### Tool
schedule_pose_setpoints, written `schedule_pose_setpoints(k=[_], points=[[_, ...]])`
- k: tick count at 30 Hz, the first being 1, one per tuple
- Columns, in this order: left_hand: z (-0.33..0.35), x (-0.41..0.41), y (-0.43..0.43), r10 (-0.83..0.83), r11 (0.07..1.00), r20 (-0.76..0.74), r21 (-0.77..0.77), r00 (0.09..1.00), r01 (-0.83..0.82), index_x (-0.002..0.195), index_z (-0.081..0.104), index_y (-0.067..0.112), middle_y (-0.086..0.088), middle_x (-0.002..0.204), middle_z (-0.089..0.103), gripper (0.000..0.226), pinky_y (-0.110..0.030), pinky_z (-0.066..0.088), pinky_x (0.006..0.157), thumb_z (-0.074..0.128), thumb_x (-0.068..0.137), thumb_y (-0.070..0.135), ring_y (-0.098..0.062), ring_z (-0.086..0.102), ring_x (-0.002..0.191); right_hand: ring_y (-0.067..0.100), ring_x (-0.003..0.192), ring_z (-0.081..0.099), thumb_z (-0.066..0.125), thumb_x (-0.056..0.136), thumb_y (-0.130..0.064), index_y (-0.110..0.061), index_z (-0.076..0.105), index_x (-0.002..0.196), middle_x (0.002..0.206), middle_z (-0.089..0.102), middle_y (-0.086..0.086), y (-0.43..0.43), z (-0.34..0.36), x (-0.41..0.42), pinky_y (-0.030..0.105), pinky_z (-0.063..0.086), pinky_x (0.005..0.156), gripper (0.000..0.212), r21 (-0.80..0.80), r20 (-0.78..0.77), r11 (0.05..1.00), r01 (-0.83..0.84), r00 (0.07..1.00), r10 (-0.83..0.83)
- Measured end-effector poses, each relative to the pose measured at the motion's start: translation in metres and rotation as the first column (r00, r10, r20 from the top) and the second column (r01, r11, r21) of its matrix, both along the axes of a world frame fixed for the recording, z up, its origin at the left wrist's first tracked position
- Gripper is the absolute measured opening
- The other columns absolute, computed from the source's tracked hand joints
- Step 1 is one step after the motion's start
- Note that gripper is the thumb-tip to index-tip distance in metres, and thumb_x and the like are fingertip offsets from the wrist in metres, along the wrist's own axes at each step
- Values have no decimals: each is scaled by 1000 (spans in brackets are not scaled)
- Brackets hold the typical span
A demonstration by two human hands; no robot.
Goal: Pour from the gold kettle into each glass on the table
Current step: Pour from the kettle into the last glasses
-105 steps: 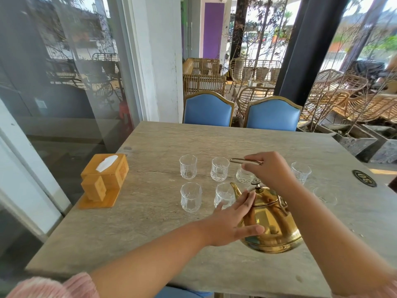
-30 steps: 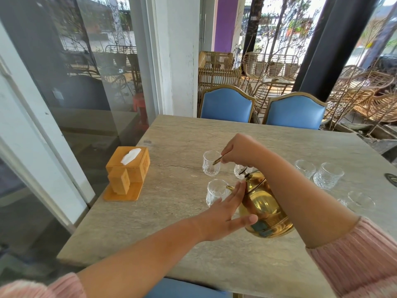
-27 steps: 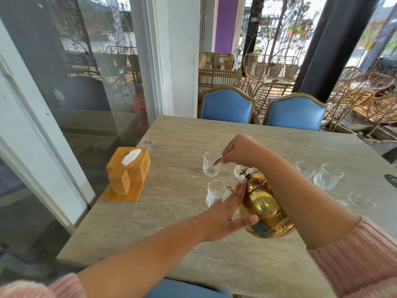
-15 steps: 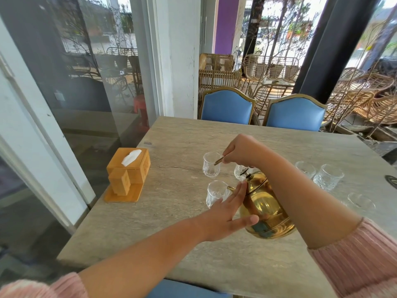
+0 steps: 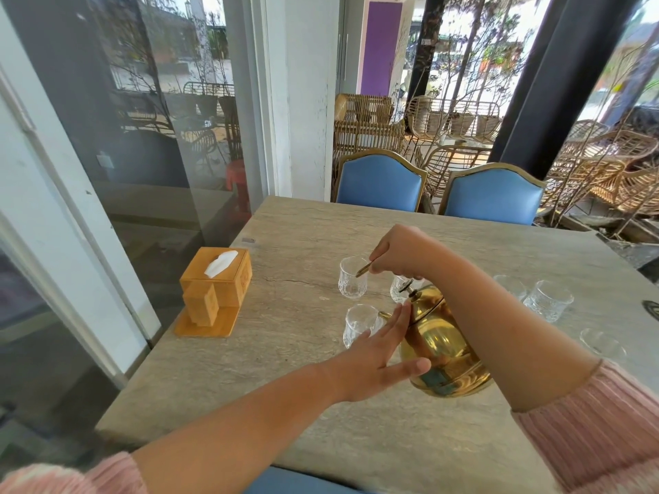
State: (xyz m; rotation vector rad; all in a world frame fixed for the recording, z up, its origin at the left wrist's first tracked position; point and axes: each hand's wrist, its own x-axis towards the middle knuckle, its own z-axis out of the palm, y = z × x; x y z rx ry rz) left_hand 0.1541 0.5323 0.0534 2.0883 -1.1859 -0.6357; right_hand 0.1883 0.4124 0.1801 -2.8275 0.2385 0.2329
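I had the gold kettle (image 5: 442, 347) raised off the table (image 5: 303, 226) and tipped, its spout just at the nearest glass (image 5: 358, 324) on its left. My right hand (image 5: 399, 251) was clamped on the thin handle (image 5: 363, 270) above the kettle. My left hand (image 5: 378, 354) lay flat against its side, fingers straight and slightly apart. To pour well, I judged, I should tilt slowly with the spout over the rim. I counted one kettle and six glasses (image 5: 547, 301): three left of and beyond it, three to its right. My arm may have hidden more.
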Motion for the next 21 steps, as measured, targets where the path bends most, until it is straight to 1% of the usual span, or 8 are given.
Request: schedule_pose_setpoints(k=[2, 7, 8, 10, 12, 18, 21], points=[[0, 1, 1, 3, 1000, 4, 0, 1000, -3, 147, -25, 33, 11, 159, -20, 104, -48, 1, 120, 23, 72, 86, -1, -8, 143, 12, 52, 37, 62, 88, -24, 0, 67, 114, 86, 55, 9, 1, 0, 1, 23, 36, 52, 35, -1, 8, 1000, -6, 1000, 6], [1, 0, 2, -2, 1000, 13, 0, 1000, 2, 148, -24, 31, 12, 159, -19, 102, -48, 1, 120, 24, 74, 82, 4, -11, 140, 13, 54, 39, 62, 87, -24, -1, 67, 113, 87, 56, 9, 1, -1, 3, 23, 36, 53, 35, 13, 4, 1000, 3, 1000, -3], [1, 0, 2, 0, 1000, 16, 2, 1000, 0, 148, -24, 31, 11, 160, -19, 103, -48, 1, 120, 24, 73, 83, 3, -10, 140, 15, 56, 42, 63, 86, -24, -2, 67, 113, 88, 57, 9, 0, -2, 3, 22, 37, 53, 35, 24, 6, 1000, 11, 1000, -11], [1, 0, 2, 4, 1000, 18, 4, 1000, -4, 148, -24, 30, 9, 160, -19, 103, -48, 2, 120, 23, 73, 83, -1, -9, 144, 21, 69, 51, 65, 83, -22, -5, 68, 112, 90, 59, 10, -3, -3, 4, 22, 39, 53, 34, 68, 16, 997, 38, 999, -39], [1, 0, 2, 6, 1000, 19, -5, 1000, -6, 148, -24, 30, 8, 160, -19, 103, -48, 2, 120, 24, 73, 83, -5, -8, 146, 23, 80, 53, 66, 81, -22, -5, 68, 111, 93, 61, 10, -4, -5, 5, 22, 40, 55, 34, 83, 21, 996, 41, 999, -43], [1, 0, 2, 6, 1000, 25, -11, 1000, -6, 149, -23, 29, 8, 160, -18, 104, -48, 2, 120, 24, 73, 83, -6, -8, 147, 23, 84, 53, 66, 81, -20, -5, 68, 110, 110, 67, 16, -5, -9, 9, 22, 40, 58, 33, 86, 28, 995, 48, 998, -51], [1, 0, 2, 2, 1000, 33, 3, 999, -2, 149, -22, 30, 8, 160, -18, 105, -47, 2, 120, 22, 71, 85, -6, -5, 147, 23, 84, 54, 66, 81, -20, -5, 68, 110, 110, 67, 17, -5, -9, 8, 23, 41, 58, 33, 96, 36, 994, 50, 998, -54]])
